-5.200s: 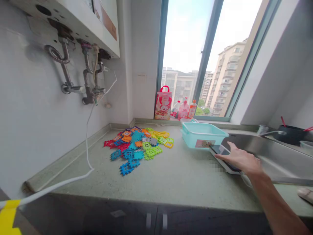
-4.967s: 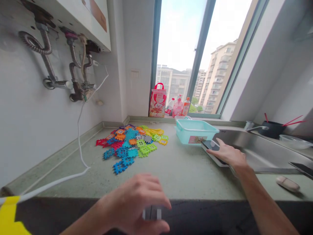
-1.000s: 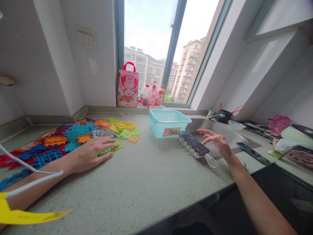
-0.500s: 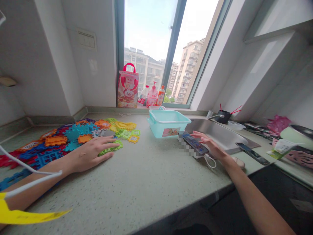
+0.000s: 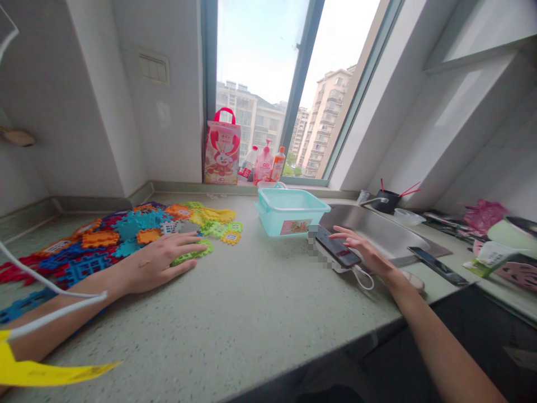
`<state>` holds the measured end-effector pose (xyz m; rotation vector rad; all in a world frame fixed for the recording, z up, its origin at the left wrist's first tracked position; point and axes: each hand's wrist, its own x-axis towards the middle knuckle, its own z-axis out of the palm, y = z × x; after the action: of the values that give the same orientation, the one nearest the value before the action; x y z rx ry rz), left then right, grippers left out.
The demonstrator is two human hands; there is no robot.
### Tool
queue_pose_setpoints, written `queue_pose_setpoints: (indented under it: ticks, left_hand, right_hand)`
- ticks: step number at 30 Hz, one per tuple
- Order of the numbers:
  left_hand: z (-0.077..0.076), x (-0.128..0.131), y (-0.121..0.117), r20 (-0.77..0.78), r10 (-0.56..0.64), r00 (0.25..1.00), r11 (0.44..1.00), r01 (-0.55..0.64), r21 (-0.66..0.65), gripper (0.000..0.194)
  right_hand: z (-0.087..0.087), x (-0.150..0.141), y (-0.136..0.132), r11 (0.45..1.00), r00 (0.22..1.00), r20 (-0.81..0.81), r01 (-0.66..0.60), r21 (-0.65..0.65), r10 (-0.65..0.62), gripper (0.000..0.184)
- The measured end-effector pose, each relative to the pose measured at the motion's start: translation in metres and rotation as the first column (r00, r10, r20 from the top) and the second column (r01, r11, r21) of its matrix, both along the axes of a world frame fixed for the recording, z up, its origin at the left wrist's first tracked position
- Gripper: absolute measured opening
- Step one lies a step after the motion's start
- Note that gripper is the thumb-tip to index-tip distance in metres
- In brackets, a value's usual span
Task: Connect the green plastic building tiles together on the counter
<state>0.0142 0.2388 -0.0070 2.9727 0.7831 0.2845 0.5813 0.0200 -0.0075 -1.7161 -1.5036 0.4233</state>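
My left hand (image 5: 163, 260) lies palm down with fingers stretched out on the counter, at the near right edge of a pile of colourful plastic building pieces (image 5: 99, 239). Its fingers rest over a lime green piece (image 5: 205, 251). My right hand (image 5: 358, 246) is held over a phone (image 5: 339, 246), fingers extended, with a fingertip at or just above the screen; whether it touches I cannot tell. A white cable (image 5: 364, 275) runs from the phone. Just behind the phone stands a light turquoise plastic bin (image 5: 289, 218) with a picture label on its front.
A steel sink (image 5: 377, 235) lies behind my right hand, with a second phone (image 5: 436, 264) at its right. On the windowsill stand a pink bag (image 5: 222, 154) and several bottles. A white cord (image 5: 59, 333) with a yellow strip crosses my left forearm.
The phone screen has changed from a display with several icons to a darker one. Both hands keep nearly the same places; the whole view has shifted slightly.
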Motion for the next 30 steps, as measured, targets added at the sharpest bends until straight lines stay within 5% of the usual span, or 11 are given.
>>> queue_pose_setpoints:
  ticks: [8, 13, 16, 21, 25, 27, 30]
  left_hand:
    - [0.0, -0.001, -0.002, 0.048, -0.007, 0.999, 1.0, 0.007, 0.005, 0.046]
    - [-0.002, -0.001, 0.001, 0.043, -0.007, 0.999, 1.0, 0.006, 0.017, 0.046]
    - [-0.003, -0.001, 0.004, 0.064, -0.017, 0.998, 0.999, 0.015, 0.03, 0.046]
    - [-0.004, -0.002, 0.005, 0.07, -0.025, 0.997, 0.999, 0.022, 0.033, 0.045]
    - [-0.003, -0.002, 0.003, 0.055, -0.014, 0.998, 1.0, 0.013, 0.023, 0.046]
    - [-0.003, -0.002, 0.003, 0.047, -0.012, 0.999, 1.0, 0.011, 0.026, 0.047]
    - [-0.003, -0.002, 0.003, 0.027, -0.019, 0.999, 0.999, 0.018, 0.039, 0.048]
  right_hand:
    - [0.001, -0.003, 0.001, 1.0, 0.999, 0.049, -0.003, 0.029, 0.002, 0.05]
    - [0.001, 0.003, -0.008, 0.917, 0.994, 0.072, 0.045, 0.396, -0.079, 0.04]
    - [0.002, 0.008, -0.016, 0.873, 0.992, 0.084, 0.045, 0.485, -0.098, 0.039]
    - [0.005, 0.008, -0.021, 0.923, 0.987, 0.148, -0.005, 0.384, -0.056, 0.038]
    - [0.011, -0.01, -0.022, 0.896, 0.96, 0.105, 0.199, 0.396, -0.259, 0.043]
    - [0.013, -0.025, -0.023, 0.899, 0.916, 0.123, 0.338, 0.278, -0.382, 0.048]
    - [0.012, -0.052, -0.02, 0.894, 0.858, 0.271, 0.447, 0.027, -0.437, 0.082]
